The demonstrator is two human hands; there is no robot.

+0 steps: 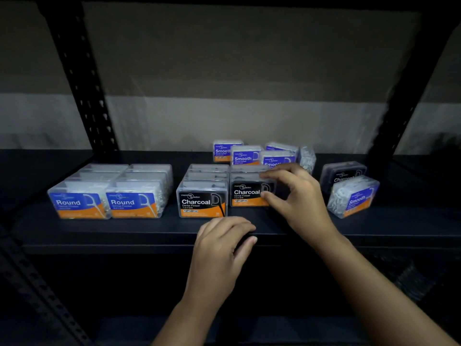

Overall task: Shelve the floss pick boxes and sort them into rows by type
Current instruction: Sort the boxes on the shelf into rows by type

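On the black shelf (139,228) two rows of Round boxes (107,196) stand at the left. In the middle are two rows of Charcoal boxes; the left row's front box (202,202) stands free. My right hand (296,196) pinches the front Charcoal box (245,193) of the right row, fingers on its top, thumb on its front. My left hand (222,243) rests with curled fingers on the shelf's front edge, holding nothing. Several Smooth boxes (245,156) stand loosely behind. At the right a Smooth box (353,197) leans tilted before another Charcoal box (343,173).
Black perforated uprights (82,78) frame the shelf at left and right. A grey wall (237,83) closes the back. The lower shelf level below is dark. A clear box of white picks (308,158) stands side-on behind my right hand.
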